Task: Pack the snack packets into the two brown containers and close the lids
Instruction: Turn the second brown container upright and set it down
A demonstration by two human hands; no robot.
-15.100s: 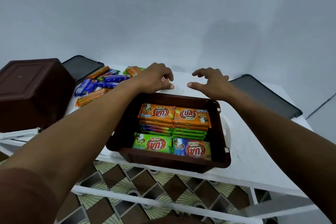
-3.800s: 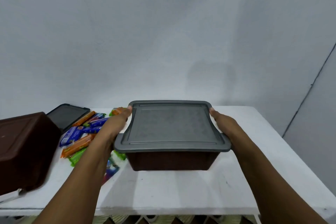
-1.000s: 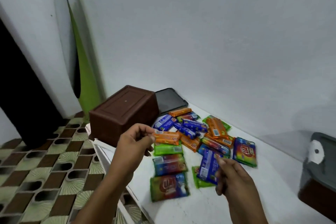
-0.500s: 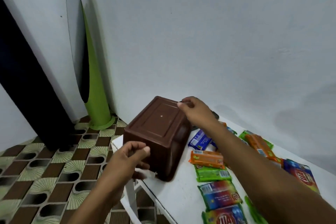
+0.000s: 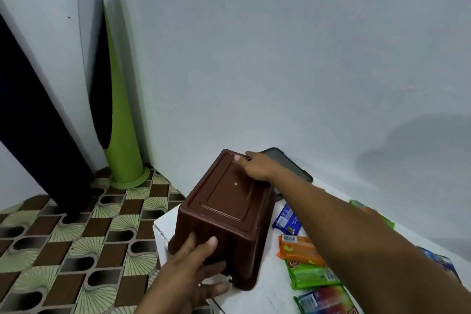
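Behind right hand (image 5: 257, 167), lid (image 5: 285, 158) (mostly hidden)

Bare to the frame's edge: a person's left hand (image 5: 193, 270) and right hand (image 5: 257, 167), nails (image 5: 212, 239) short and plain, right forearm (image 5: 356, 232) and left wrist (image 5: 163, 296) unsleeved as far as visible.

Wall (image 5: 280, 58) close behind container (image 5: 226, 201), snack packets (image 5: 300, 250) crowding its right
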